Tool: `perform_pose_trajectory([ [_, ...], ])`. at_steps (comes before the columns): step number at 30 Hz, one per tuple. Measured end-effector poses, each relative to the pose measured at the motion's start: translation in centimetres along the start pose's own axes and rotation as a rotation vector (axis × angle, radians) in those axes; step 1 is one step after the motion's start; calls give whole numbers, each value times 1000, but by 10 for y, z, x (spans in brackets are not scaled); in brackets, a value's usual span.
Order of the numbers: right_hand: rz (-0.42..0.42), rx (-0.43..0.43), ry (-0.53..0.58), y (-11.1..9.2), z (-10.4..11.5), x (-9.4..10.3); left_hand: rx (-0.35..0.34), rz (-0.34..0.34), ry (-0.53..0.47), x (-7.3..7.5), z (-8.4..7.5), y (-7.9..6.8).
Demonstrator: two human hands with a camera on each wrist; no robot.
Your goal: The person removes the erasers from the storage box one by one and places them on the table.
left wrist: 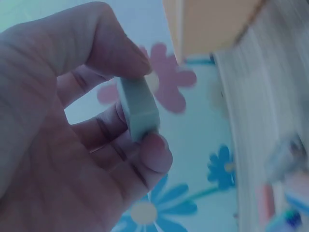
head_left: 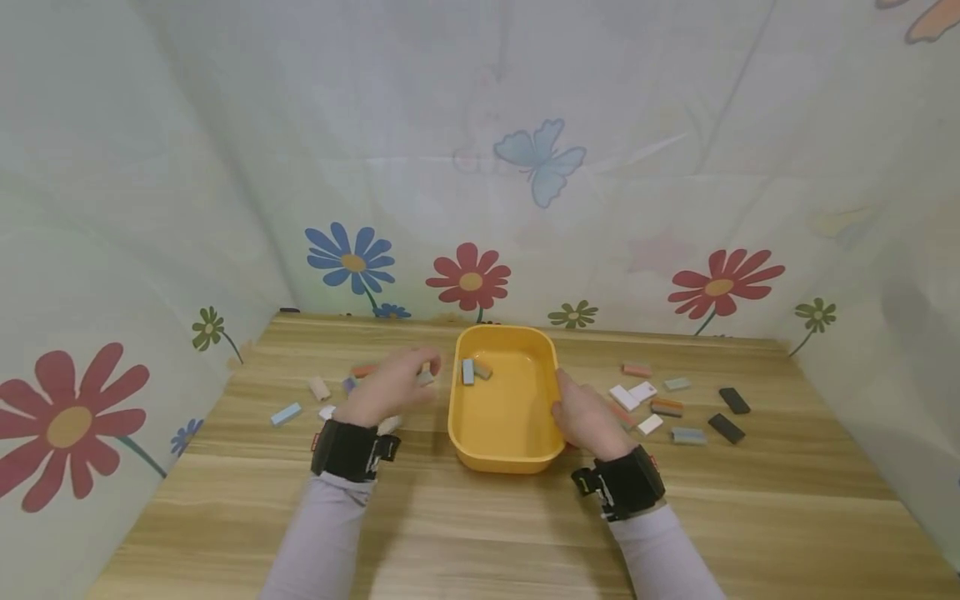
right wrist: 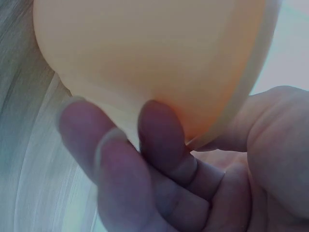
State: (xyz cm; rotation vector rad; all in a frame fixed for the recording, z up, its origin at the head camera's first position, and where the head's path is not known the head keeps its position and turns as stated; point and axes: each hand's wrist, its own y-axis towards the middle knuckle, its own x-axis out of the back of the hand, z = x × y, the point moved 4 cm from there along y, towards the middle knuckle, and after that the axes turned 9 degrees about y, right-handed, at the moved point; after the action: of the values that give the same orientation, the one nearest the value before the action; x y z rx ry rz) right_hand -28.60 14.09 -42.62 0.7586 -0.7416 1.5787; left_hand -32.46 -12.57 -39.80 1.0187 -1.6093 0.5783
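A yellow plastic bin (head_left: 506, 464) stands on the table, with a light blue block (head_left: 468, 372) and a brownish block (head_left: 483, 369) inside near its left wall. My left hand (head_left: 392, 387) is just left of the bin, above the table. Between thumb and fingertip it pinches a small pale grey-green block (left wrist: 140, 108), seen closely in the left wrist view. My right hand (head_left: 590, 417) holds the bin's right side. In the right wrist view, the thumb is at the rim and the fingers (right wrist: 161, 128) lie against the outer wall.
Left of the bin lie loose blocks, among them a light blue block (head_left: 286, 414) and a beige block (head_left: 319, 388). Several more are scattered on the right, including white (head_left: 624, 397) and black blocks (head_left: 726, 428). A flowered curtain (head_left: 405, 183) surrounds the wooden table (head_left: 480, 533).
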Motion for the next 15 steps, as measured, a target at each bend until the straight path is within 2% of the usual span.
perform_pose_trajectory([
  [4, -4, 29, 0, 0, 3, 0, 74, -37, -8, 4, 31, -30],
  [8, -20, 39, 0, 0, 3, 2, 101, -65, -59, 10, 58, -52],
  [11, -13, 39, -6, 0, 2, 2, 143, -31, -119, 11, 75, -67],
  [15, -11, 48, -2, -1, 2, 2, 258, 42, -158, 11, 95, -85],
])
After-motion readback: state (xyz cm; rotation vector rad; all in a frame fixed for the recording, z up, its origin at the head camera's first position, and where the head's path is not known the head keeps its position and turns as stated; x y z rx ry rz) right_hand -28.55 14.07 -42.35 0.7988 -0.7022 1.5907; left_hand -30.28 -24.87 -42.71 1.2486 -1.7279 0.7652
